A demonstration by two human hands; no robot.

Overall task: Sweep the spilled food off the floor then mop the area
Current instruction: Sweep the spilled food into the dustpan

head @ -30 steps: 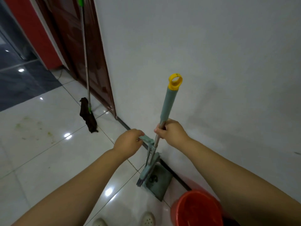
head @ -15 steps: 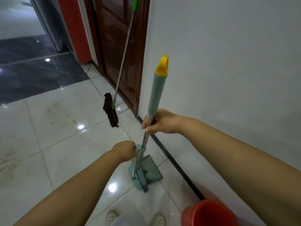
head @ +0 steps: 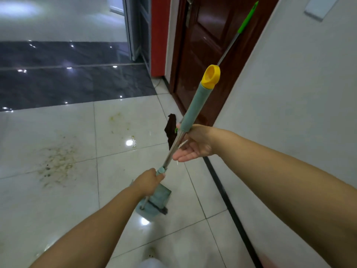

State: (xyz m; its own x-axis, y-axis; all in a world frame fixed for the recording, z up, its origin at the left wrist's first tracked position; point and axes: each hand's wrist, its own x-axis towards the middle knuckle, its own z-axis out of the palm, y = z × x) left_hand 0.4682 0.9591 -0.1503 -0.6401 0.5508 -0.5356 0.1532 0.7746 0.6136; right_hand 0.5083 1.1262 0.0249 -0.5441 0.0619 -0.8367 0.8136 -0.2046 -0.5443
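A broom (head: 195, 107) with a teal grip and yellow cap slants up from a teal dustpan (head: 161, 199) standing on the white tile floor. My left hand (head: 149, 179) grips the teal clip low on the metal shafts, just above the dustpan. My right hand (head: 195, 145) is higher, palm up with fingers straight, and the broom shaft rests in the crook by its thumb. Spilled food shows as a greenish-brown scatter (head: 56, 165) on the left tiles and a smaller smear (head: 119, 122) further back. A mop (head: 229, 45) with a green grip leans on the door, its dark cloth (head: 171, 130) on the floor.
A white wall with a black skirting strip (head: 228, 200) runs along the right. The brown door (head: 204, 55) and a red pillar (head: 160, 35) stand ahead. Dark tiles (head: 67, 84) begin beyond the white ones. My shoe (head: 152, 255) is at the bottom edge.
The view has swung left towards the spill. The broom and dustpan have come away from the wall. My right hand has loosened from a full grip to straight fingers; the red bucket has left view.
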